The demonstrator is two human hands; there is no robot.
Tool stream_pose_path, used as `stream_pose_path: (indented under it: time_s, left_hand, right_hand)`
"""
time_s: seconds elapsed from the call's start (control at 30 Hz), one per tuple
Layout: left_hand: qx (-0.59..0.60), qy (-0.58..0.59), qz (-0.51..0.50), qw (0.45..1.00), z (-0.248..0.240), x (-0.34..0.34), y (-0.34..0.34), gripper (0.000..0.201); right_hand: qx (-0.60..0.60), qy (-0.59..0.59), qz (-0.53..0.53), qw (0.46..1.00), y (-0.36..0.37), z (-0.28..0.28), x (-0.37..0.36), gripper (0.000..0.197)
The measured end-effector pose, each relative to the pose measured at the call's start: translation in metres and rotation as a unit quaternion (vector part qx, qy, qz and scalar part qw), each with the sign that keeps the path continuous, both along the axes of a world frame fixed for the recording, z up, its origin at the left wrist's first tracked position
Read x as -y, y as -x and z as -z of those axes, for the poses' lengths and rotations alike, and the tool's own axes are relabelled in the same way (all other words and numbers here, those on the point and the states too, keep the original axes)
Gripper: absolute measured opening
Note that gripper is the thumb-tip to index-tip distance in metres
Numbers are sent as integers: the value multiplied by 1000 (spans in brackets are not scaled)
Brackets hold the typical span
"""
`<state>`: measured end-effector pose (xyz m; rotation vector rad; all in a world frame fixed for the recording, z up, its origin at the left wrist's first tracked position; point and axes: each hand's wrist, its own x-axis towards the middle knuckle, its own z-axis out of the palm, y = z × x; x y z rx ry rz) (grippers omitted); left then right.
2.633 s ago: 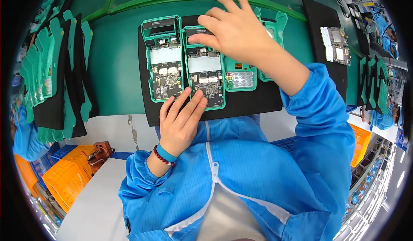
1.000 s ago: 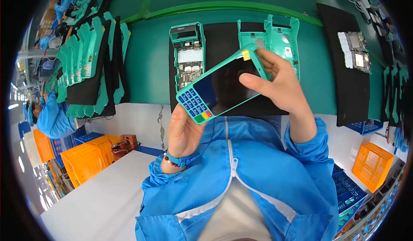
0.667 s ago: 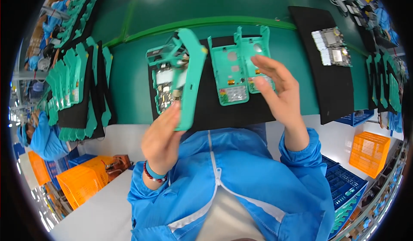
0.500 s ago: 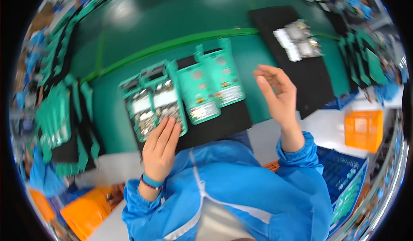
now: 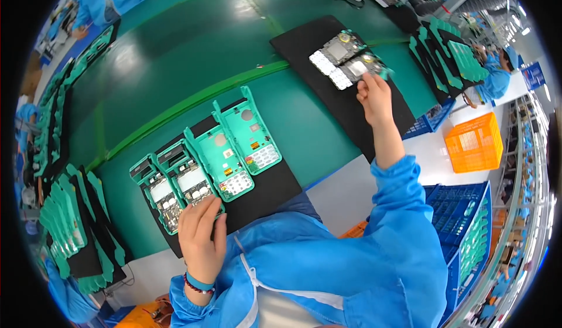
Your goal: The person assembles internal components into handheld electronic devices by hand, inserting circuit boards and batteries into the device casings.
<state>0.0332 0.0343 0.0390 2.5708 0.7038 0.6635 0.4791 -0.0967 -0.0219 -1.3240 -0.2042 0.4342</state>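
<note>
At the right, my right hand (image 5: 375,98) reaches over a black mat (image 5: 301,35) with its fingers pinched at the near edge of a circuit board (image 5: 357,68). Against that board lies another circuit board (image 5: 337,51) with white parts. My left hand (image 5: 202,234) rests with outstretched fingers on the lower end of a green housing (image 5: 193,181) that carries a board. Beside it on the left is a second filled green housing (image 5: 162,199). To its right, two green housings, one (image 5: 222,158) next to another (image 5: 253,132), show bare interiors with white keypad areas.
Stacked green housings (image 5: 64,222) stand at the left, more green housings (image 5: 445,58) at the far right. An orange crate (image 5: 474,143) and a blue crate (image 5: 456,202) are on my right. Co-workers in blue (image 5: 111,0) sit around the table (image 5: 193,41).
My right hand has moved forward from beside the mat to the circuit boards and its fingers have closed. The view has turned rightward. My left hand stays at the filled housings.
</note>
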Motion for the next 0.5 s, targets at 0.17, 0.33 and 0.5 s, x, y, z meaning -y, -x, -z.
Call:
stream_pose_path:
  time_s: [0.17, 0.33, 0.5]
  left_hand:
    - [139, 176, 10, 974, -2, 18, -9, 53]
    - [123, 304, 71, 942, 8, 7, -31, 102]
    - [249, 540, -34, 803, 29, 13, -23, 80]
  right_hand:
    - [250, 87, -9, 964, 141, -37, -19, 17]
    - [346, 111, -307, 879, 241, -40, -22, 14]
    - [235, 34, -512, 825, 268, -45, -29, 21]
